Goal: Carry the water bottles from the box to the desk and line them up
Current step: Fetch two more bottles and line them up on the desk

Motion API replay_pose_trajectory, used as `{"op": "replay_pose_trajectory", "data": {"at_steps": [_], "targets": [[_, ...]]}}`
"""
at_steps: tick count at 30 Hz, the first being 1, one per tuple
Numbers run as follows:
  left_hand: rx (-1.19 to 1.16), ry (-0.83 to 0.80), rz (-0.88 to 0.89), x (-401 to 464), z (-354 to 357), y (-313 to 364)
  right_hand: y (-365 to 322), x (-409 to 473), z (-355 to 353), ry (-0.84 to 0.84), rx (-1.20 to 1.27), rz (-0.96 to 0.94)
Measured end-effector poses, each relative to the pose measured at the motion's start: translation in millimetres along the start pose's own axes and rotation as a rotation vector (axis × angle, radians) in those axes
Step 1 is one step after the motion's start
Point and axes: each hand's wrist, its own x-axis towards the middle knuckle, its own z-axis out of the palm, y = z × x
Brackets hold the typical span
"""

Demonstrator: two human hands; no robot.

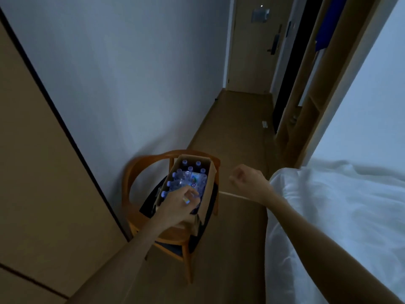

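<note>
The cardboard box point(208, 191) sits on a wooden chair point(140, 167), open at the top and full of water bottles point(188, 176). The left hand point(179, 202) is down at the box's near end, fingers curled onto a bottle lying lengthwise along the box, caps pointing left. The right hand point(245, 178), loosely fisted and empty, hangs beside the box. The left is nearer; no bench in view.

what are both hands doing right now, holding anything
Left hand: in the cardboard box, fingers curled on a water bottle; a firm grip cannot be told.
Right hand: loosely closed in the air, holding nothing.
</note>
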Motion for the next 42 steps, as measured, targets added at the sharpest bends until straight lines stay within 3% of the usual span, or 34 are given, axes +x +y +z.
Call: {"op": "replay_pose_trajectory", "data": {"at_steps": [8, 19, 29, 36, 42], "targets": [[-0.143, 0.116, -0.179, 95.6, 20.3, -11.2, 33.7, 135.7, 4.3, -0.175, 0.052, -0.097], [-0.339, 0.415, -0.525, 155.5, 36.8, -93.4, 52.4, 259.8, 87.5, -0.518, 0.106, -0.167], [-0.560, 0.477, -0.790, 216.1, 68.6, -198.3, 74.6, 336.6, 166.2, -0.792, 0.038, -0.073], [-0.661, 0.722, -1.078, 227.9, 71.5, -233.1, 79.0, 372.9, 209.1, -0.900, -0.030, -0.039], [-0.690, 0.634, -1.136, 241.6, 58.9, -253.0, 75.3, 399.4, 232.6, -1.000, -0.006, -0.017]]}}
